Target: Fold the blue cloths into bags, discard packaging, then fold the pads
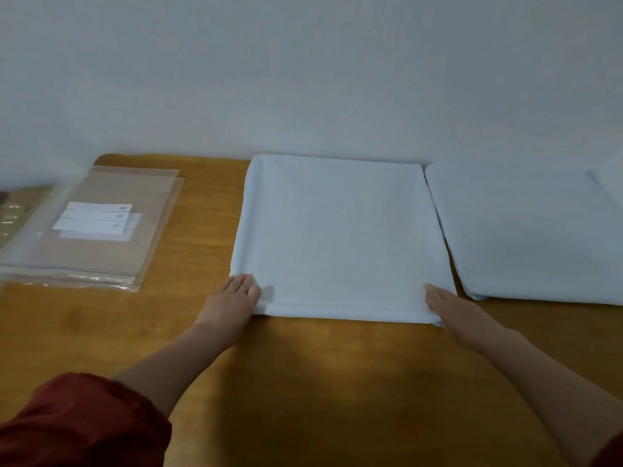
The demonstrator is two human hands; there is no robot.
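Observation:
A pale blue cloth (337, 237) lies folded into a flat square on the wooden table (303, 382), its far edge against the wall. My left hand (232, 301) rests flat on the cloth's near-left corner, fingers straight and thumb on the fabric. On the near-right corner lies my right hand (450, 313), with its fingers stretched out over the edge. A second pale blue cloth (532, 230) lies flat just to the right, almost touching the first one.
A stack of clear zip bags (91, 230) with white labels lies at the table's left end, with more clear packaging (13, 214) beside it at the frame's left edge. A pale wall runs along the table's far side. A red sleeve (77, 423) covers my left upper arm.

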